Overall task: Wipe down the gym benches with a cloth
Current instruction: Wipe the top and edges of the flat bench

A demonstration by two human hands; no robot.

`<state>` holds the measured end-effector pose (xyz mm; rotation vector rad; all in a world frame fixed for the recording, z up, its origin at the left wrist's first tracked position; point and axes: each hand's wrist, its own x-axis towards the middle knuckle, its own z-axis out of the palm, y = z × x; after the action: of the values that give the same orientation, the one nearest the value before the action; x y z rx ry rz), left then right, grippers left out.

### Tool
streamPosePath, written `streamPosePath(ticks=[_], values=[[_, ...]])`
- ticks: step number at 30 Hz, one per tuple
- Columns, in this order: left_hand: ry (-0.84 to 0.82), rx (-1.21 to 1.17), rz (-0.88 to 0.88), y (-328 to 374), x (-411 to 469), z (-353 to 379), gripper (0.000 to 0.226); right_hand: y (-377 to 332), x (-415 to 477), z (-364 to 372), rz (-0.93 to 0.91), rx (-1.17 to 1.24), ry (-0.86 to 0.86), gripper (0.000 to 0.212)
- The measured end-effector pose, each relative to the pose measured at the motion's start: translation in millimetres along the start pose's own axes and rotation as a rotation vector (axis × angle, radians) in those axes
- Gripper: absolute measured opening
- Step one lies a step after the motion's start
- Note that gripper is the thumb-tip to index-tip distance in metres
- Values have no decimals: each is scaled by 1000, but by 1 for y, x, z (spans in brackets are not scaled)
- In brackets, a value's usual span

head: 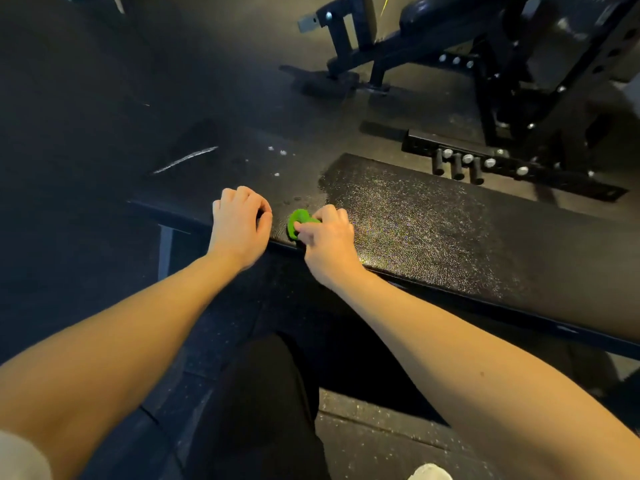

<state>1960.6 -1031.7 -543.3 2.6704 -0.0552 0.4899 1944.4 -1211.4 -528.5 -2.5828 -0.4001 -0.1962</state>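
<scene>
my right hand (329, 244) pinches a small green cloth (298, 220), bunched into a wad, at the near edge of the bench (433, 230). my left hand (240, 226) is just beside it, fingers curled in, holding nothing, resting on the pad. the pad is flat, long, black pebbled vinyl, glossy right of the cloth. behind it i see a black steel bar with round pegs (485, 164), then a second padded bench (381, 39). the floor (104, 116) is dark rubber with white scuffs.

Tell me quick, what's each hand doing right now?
Left hand: curled, empty, resting on the bench.
Right hand: holding the cloth.
</scene>
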Motion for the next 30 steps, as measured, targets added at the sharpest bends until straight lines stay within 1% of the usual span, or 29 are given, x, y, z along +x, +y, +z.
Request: streamPosePath(ticks=[3,7,9,12,15,19,22,23,25,26,28,29,30], values=[[16,8,18,0,-3,1,11,32,-22,-13,-68,40,32,19],[30,36,12,2,-5,5,9,79,-57,-37,-63,21,90,20],[44,43,18,1,-6,7,9,87,-66,-41,-53,13,118,20],[59,47,13,2,-7,10,10,76,-62,-34,-21,2,165,21],[84,36,9,2,-7,13,11,52,-39,-15,-25,-9,113,15],[98,57,29,1,-7,14,12,20,-1,2,-79,23,50,16],[57,78,32,0,-4,10,14,10,22,-9,-32,106,-113,21],[29,66,23,1,-3,7,15,8,25,-16,-18,135,-142,22],[-18,-26,-16,5,-2,-2,15,1,18,-33,8,223,-100,22],[-6,-103,-42,7,-6,-8,15,-4,9,-42,23,280,-72,22],[76,-283,-105,17,-27,-21,14,-18,-11,-54,86,424,-77,24],[87,-393,-157,22,-41,-27,14,-22,-20,-55,124,518,-95,27],[62,-526,-217,28,-56,-32,18,-24,-28,-54,161,621,-113,30]])
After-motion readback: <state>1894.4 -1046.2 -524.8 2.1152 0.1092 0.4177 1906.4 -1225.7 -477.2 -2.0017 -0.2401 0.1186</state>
